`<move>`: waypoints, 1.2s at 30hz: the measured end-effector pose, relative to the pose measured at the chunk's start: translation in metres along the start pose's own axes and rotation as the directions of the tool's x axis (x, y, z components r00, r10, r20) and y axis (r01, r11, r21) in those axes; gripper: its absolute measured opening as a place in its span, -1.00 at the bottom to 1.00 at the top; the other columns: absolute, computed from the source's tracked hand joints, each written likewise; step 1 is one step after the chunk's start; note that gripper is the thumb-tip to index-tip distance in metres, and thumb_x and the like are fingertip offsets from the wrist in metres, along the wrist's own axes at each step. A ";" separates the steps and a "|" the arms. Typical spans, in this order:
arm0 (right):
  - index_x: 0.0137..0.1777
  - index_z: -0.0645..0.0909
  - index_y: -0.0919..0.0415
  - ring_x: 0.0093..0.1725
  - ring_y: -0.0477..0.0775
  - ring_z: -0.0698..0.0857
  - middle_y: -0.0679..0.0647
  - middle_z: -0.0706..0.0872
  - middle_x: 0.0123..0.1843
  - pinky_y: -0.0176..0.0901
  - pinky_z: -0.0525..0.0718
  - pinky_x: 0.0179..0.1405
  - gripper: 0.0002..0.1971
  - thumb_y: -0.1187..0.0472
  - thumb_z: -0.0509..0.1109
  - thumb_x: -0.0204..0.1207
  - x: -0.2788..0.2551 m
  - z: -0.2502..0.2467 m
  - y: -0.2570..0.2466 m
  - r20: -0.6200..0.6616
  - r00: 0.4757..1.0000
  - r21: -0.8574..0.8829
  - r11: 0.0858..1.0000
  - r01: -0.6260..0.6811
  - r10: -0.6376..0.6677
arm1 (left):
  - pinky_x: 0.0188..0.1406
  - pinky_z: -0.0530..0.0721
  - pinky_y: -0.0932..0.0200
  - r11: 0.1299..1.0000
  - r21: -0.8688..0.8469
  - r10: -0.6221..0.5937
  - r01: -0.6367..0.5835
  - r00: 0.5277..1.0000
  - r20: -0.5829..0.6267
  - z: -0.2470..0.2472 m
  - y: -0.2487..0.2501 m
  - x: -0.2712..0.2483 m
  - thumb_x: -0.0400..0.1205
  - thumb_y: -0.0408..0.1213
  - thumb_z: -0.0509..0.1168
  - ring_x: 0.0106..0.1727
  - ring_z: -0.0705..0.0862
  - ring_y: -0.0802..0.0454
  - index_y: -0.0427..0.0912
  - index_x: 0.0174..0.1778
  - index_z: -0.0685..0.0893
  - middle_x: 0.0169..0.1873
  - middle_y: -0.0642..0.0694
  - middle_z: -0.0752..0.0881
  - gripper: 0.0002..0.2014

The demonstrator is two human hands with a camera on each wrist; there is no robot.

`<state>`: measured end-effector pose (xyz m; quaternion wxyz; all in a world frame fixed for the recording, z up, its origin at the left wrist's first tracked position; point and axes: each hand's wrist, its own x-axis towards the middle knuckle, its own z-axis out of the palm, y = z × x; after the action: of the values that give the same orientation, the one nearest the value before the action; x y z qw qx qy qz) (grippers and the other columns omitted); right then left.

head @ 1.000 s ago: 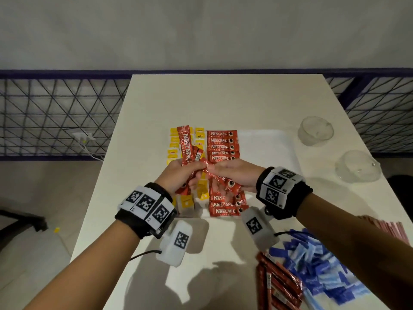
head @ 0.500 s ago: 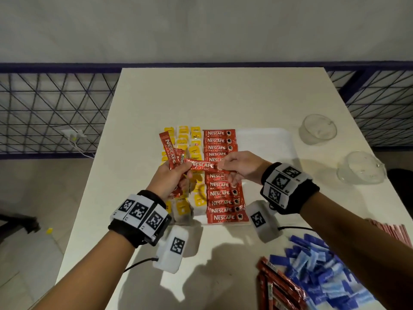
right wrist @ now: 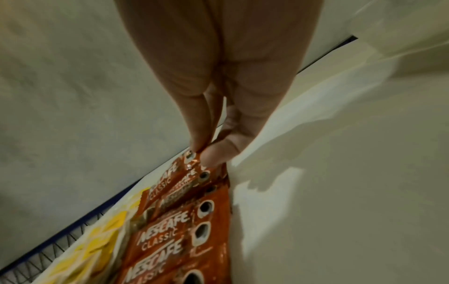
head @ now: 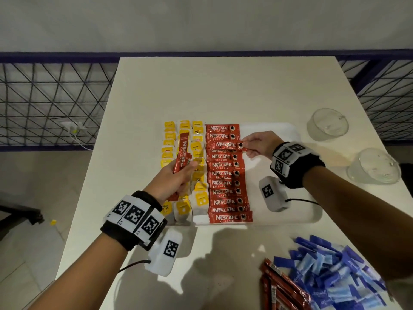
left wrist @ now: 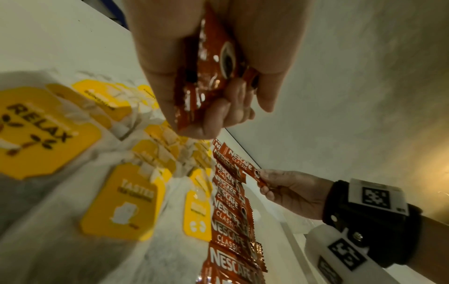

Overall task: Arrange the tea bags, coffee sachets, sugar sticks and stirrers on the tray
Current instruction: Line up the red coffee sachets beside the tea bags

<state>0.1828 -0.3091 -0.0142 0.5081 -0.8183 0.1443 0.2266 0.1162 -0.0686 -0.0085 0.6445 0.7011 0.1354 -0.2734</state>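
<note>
Pinching red glossy Nescafé sachet (head: 228, 145), white lettering

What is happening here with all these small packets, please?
A person is filling a white tray. The right hand pinches one red coffee sachet over the coffee column, near its far end. The left hand grips spare sachets above the yellow tea bags. Blue sugar sticks lie on the table.
</note>
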 end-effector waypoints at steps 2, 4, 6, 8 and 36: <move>0.20 0.61 0.43 -0.34 -0.01 0.62 0.13 0.66 -0.32 -0.13 0.67 0.03 -0.74 0.38 0.36 0.53 0.006 0.003 -0.001 -0.002 1.000 -0.021 1.000 -0.023 0.023 | -0.61 0.31 0.31 1.000 -0.002 -0.012 0.012 1.000 0.003 0.001 0.000 0.000 0.62 -0.10 0.27 -0.65 0.27 0.17 -0.06 -0.30 0.41 -0.66 0.13 0.32 -0.76; 0.16 0.64 0.39 -0.35 -0.02 0.62 0.11 0.67 -0.34 -0.15 0.68 0.01 -0.76 0.36 0.39 0.50 0.011 0.006 -0.001 -0.010 0.999 -0.044 0.998 -0.036 0.036 | -0.61 0.31 0.30 1.000 -0.012 -0.025 0.025 1.000 0.000 0.001 -0.001 -0.001 0.62 -0.12 0.27 -0.66 0.27 0.16 -0.05 -0.30 0.41 -0.66 0.12 0.32 -0.77; 0.09 0.67 0.31 -0.38 -0.04 0.61 0.09 0.67 -0.35 -0.22 0.67 -0.06 -0.81 0.33 0.42 0.49 0.014 0.009 -0.002 -0.027 0.998 -0.093 0.994 -0.050 0.048 | -0.63 0.32 0.30 0.999 -0.019 -0.033 0.032 0.999 -0.001 0.001 -0.002 -0.003 0.63 -0.13 0.27 -0.66 0.27 0.16 -0.04 -0.29 0.43 -0.64 0.10 0.31 -0.79; 0.02 0.66 0.23 -0.41 -0.07 0.59 0.07 0.65 -0.38 -0.31 0.63 -0.17 -0.87 0.30 0.44 0.48 0.016 0.012 -0.003 -0.054 0.997 -0.148 0.987 -0.059 0.052 | -0.65 0.32 0.31 0.999 -0.026 -0.031 0.031 1.000 0.003 0.000 -0.003 -0.004 0.63 -0.14 0.26 -0.66 0.27 0.16 -0.04 -0.29 0.43 -0.63 0.08 0.31 -0.79; 0.24 0.52 -0.12 0.04 -0.17 0.63 -0.14 0.60 0.08 -0.35 0.54 0.08 -0.60 0.08 0.48 0.41 -0.104 0.021 -0.046 0.347 0.886 -0.138 0.918 0.372 -0.307 | -0.75 0.27 0.38 0.980 0.161 -0.156 0.117 0.953 0.258 0.032 -0.005 -0.043 0.66 -0.31 0.25 -0.74 0.28 0.17 -0.15 -0.30 0.39 -0.70 0.06 0.38 -0.77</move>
<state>0.1101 -0.2692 0.0668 0.4715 -0.8304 -0.1090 0.2762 0.0714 -0.0922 0.0109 0.5843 0.6909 0.0746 -0.4191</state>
